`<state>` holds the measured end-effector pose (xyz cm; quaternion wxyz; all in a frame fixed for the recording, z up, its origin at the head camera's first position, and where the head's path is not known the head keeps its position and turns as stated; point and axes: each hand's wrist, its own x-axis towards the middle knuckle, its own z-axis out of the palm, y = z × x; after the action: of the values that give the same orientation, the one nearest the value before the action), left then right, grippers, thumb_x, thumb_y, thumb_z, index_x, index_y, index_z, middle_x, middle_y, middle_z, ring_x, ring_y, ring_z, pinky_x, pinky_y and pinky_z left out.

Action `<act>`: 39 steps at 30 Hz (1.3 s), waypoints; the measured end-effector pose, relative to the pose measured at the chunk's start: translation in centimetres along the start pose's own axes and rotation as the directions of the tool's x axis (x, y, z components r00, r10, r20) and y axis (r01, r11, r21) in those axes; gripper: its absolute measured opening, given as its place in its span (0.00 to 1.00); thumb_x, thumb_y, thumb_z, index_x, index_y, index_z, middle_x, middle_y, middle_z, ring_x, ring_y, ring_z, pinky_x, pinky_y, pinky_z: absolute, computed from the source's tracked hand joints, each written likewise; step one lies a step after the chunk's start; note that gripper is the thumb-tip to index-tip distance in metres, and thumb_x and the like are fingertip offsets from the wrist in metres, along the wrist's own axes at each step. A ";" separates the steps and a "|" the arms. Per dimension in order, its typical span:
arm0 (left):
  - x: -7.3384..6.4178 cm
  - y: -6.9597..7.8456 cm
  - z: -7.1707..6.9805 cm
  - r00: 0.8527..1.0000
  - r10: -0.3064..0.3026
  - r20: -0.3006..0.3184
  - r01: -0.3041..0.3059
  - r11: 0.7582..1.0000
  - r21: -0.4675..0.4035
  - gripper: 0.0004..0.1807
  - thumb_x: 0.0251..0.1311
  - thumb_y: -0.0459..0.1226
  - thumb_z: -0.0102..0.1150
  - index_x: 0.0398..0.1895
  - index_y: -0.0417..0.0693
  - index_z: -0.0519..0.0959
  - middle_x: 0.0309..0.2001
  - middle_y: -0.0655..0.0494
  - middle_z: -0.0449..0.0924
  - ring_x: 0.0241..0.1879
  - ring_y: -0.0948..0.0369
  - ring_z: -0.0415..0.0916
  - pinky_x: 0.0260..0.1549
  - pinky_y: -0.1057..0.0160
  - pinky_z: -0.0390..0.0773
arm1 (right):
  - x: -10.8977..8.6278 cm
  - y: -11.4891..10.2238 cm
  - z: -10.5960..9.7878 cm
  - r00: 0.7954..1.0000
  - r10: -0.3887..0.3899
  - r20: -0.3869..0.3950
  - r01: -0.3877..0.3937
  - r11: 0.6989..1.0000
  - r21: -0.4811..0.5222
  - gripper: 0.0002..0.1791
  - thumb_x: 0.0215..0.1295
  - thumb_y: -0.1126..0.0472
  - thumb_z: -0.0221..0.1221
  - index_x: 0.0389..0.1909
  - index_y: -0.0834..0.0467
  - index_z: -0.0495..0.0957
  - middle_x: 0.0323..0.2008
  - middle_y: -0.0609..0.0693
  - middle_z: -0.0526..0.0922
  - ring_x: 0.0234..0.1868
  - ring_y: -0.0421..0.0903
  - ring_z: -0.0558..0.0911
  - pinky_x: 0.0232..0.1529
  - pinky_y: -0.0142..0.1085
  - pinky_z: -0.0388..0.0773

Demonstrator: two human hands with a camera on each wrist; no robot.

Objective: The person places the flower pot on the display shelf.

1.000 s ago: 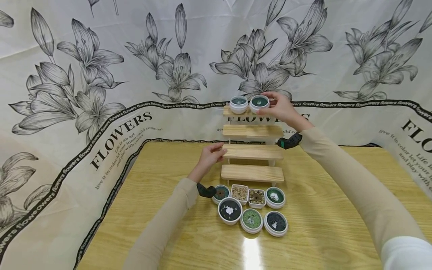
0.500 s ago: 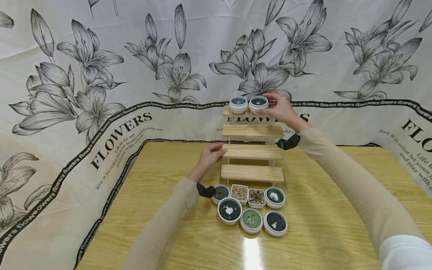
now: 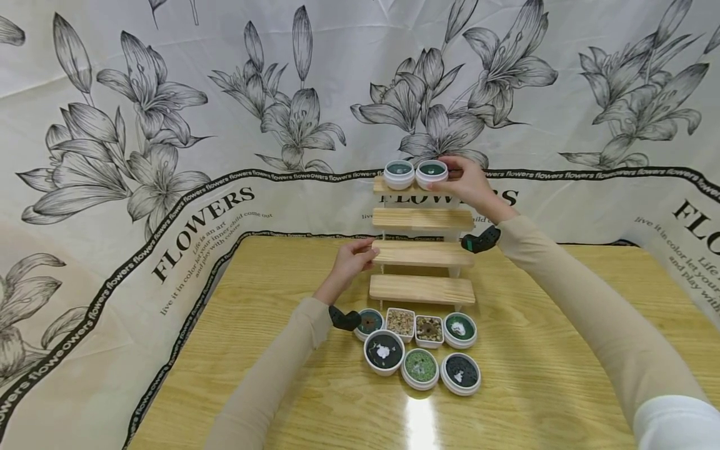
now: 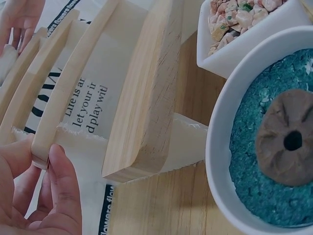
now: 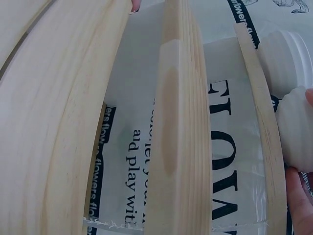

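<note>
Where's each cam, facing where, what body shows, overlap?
Head: worn there, looks forward and down at rack, pots, table; left hand, right hand, sleeves show.
Left wrist: worn there, looks at rack and pots; left hand close up, right hand upper left.
Right wrist: worn there, looks at rack and two pots; right hand at right edge, bit of left hand at top.
Shared: both wrist views show the rack and printed cloth.

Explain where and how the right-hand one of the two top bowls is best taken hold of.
The bowl is probably best gripped by its outer wall, from the right, thumb in front and fingers behind, as the right hand does. It looks upright, its round side is reachable there, and the neighbouring bowl crowds its left.
</note>
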<state>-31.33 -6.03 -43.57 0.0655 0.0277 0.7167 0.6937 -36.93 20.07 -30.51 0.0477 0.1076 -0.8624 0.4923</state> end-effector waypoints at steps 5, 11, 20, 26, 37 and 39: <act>0.2 -0.2 0.0 1.000 -0.024 -0.013 0.024 1.000 0.003 0.23 0.64 0.34 0.59 0.62 0.41 0.74 0.44 0.49 0.73 0.30 0.66 0.75 0.40 0.63 0.85 | 0.2 0.1 0.1 1.000 0.006 -0.002 -0.006 1.000 -0.005 0.40 0.58 0.56 0.67 0.70 0.58 0.62 0.63 0.59 0.71 0.56 0.49 0.75 0.49 0.34 0.75; 0.2 -0.1 0.1 0.999 -0.044 -0.011 0.044 0.999 0.008 0.23 0.64 0.34 0.59 0.62 0.40 0.73 0.41 0.54 0.71 0.29 0.68 0.74 0.39 0.65 0.85 | 0.2 0.0 0.2 1.000 0.006 -0.003 -0.006 1.000 -0.007 0.39 0.58 0.56 0.67 0.69 0.59 0.63 0.62 0.59 0.72 0.54 0.48 0.75 0.46 0.30 0.75; 0.1 0.1 0.1 0.999 -0.034 -0.005 0.034 0.999 0.021 0.24 0.64 0.34 0.59 0.64 0.39 0.72 0.45 0.50 0.72 0.30 0.67 0.74 0.42 0.62 0.85 | 0.0 -0.7 0.5 1.000 -0.007 0.005 0.007 1.000 -0.005 0.38 0.59 0.58 0.66 0.69 0.60 0.63 0.64 0.60 0.71 0.60 0.55 0.74 0.59 0.45 0.75; 0.1 0.1 0.1 0.999 -0.036 -0.011 0.037 0.999 0.023 0.24 0.64 0.34 0.59 0.63 0.39 0.72 0.45 0.51 0.73 0.30 0.68 0.74 0.45 0.58 0.85 | -0.1 -0.7 0.6 1.000 -0.009 0.005 0.009 1.000 -0.012 0.39 0.60 0.58 0.66 0.70 0.60 0.62 0.63 0.62 0.70 0.60 0.56 0.73 0.59 0.47 0.74; -0.2 0.4 0.2 0.999 -0.036 -0.005 0.036 0.999 0.017 0.24 0.64 0.33 0.59 0.64 0.39 0.72 0.45 0.50 0.72 0.28 0.68 0.74 0.48 0.53 0.83 | -0.1 -0.8 0.6 1.000 0.002 0.001 -0.002 1.000 0.005 0.39 0.60 0.58 0.65 0.70 0.60 0.61 0.64 0.61 0.70 0.60 0.55 0.73 0.59 0.44 0.74; -0.2 0.4 0.1 0.999 -0.039 -0.006 0.039 0.999 0.013 0.24 0.64 0.34 0.59 0.63 0.39 0.72 0.45 0.50 0.73 0.28 0.68 0.75 0.48 0.54 0.83 | -0.1 -0.7 0.6 1.000 -0.002 0.000 0.002 1.000 0.007 0.39 0.60 0.58 0.65 0.70 0.60 0.61 0.64 0.61 0.70 0.60 0.55 0.73 0.60 0.45 0.74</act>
<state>-31.12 -5.90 -43.17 0.0769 0.0123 0.7219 0.6876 -36.63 19.19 -30.25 0.0480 0.1086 -0.8605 0.4953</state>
